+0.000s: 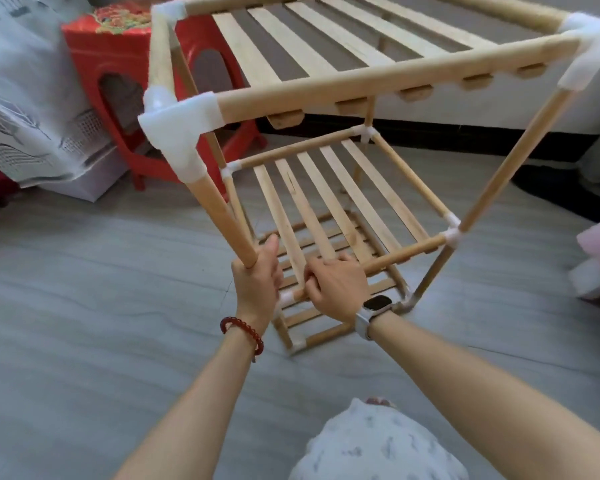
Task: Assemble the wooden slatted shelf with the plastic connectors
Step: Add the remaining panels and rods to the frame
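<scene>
- The right hand [338, 289] is nearest, fingers curled over the front rail [400, 256] of the middle tier, close to its left end; a smartwatch [373, 311] sits on that wrist.
- Just beside it the left hand [257, 277] grips the lower end of the front-left upright dowel [222, 216], which seems not yet seated in the white plastic connector [286, 297] just below it — that joint looks like the step in hand. A red bead bracelet [242, 332] circles the left wrist.
- The shelf stands on the grey floor [84, 306], directly ahead of the person: bottom slatted tier [326, 317] lowest, middle slats [329, 202] above it, top slatted tier [326, 46] nearest the camera's height and leaning towards it.
- Handling, as a judgement: the dowels and slats look light and stiff, but the frame probably racks easily while one joint is open — so hold the round dowels close to the connectors, not the thin slats, which could crack or pop out.
- The smooth dowel may turn in the palm; a full wrap near its end, as the left hand has, suits pushing it into the socket.
- Top-left corner connector [174, 133] already carries three dowels; forcing the upright sideways could strain it.
- Farther off, a red plastic stool [118, 64] stands beyond the shelf's left side.
</scene>
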`<state>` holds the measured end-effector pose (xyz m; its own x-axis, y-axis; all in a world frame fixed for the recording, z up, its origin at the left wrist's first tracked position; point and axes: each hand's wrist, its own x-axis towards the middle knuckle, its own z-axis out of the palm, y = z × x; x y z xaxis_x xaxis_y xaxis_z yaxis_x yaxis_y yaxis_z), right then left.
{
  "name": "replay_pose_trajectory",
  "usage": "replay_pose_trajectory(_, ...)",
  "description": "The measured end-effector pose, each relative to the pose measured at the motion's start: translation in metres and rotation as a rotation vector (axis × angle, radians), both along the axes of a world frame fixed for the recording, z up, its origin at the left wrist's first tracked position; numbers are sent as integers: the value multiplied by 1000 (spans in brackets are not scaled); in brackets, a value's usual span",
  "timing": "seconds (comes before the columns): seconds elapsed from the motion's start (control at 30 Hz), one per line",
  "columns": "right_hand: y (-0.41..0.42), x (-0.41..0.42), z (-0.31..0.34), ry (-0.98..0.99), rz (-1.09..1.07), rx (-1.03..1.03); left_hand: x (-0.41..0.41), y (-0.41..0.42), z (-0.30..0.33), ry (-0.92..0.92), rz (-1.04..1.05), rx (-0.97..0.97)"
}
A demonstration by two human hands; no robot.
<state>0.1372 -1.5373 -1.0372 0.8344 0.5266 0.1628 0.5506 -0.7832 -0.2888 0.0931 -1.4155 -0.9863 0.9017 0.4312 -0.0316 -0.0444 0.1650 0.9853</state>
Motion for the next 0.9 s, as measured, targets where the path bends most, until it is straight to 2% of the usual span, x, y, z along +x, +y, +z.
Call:
replay_pose_trajectory(0.07, -1, 1, -3, -6, 14, 12, 4, -2, -4, -50, 8, -9)
replay_pose_trajectory(0.13, -2, 5, -4, -6, 26, 11, 8, 2, -7, -92, -70, 3)
replay_pose_trajectory(0.3, -6, 5, -7, 25, 32, -31, 7, 6, -8, -74, -171, 55)
replay_pose_trajectory(0.67, -5, 2, -6, 53, 23, -20, -6, 8, -13, -55, -132, 131)
replay_pose_trajectory(0.9, -7, 2, -5, 48, 30, 19, -4, 6, -21, -28, -49, 255)
